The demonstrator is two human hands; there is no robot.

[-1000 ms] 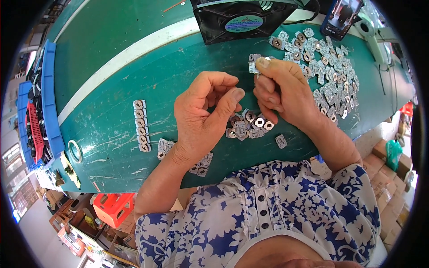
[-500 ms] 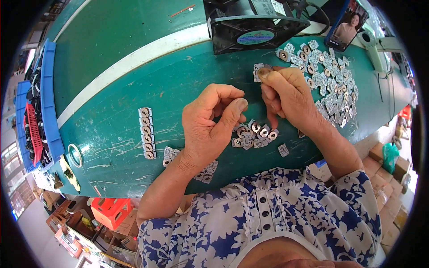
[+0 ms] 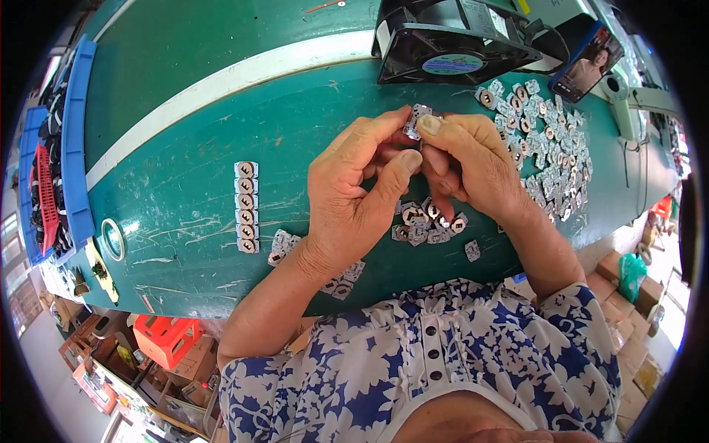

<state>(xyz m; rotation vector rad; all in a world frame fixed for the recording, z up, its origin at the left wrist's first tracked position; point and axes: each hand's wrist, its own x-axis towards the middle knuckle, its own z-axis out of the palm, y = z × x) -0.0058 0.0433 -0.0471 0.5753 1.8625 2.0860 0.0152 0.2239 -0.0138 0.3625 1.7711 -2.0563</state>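
Observation:
Between my two hands, just below the fan, is a small silvery metal part (image 3: 418, 124) with holes in it. My right hand (image 3: 476, 159) pinches it with thumb against curled fingers. My left hand (image 3: 358, 188) closes on its left side, the index fingertip touching it and the thumb just below; the other fingers are partly hidden. Beneath my hands lies a small heap of similar metal parts (image 3: 421, 227), some bearing round brown discs. To the left stands a straight column of disc-bearing parts (image 3: 247, 207). More parts (image 3: 282, 246) lie partly behind my left forearm.
A large pile of the metal parts (image 3: 550, 159) spreads at the right. Behind it leans a phone (image 3: 587, 63) beside a black fan (image 3: 450, 55). A blue tray (image 3: 77, 148) with a red basket stands at the far left, near a tape roll (image 3: 113, 239). One loose part (image 3: 472, 251) lies nearer me.
My left hand has moved up and right to meet the metal part in my right hand, and its index finger now touches it. The whole view has shifted slightly.

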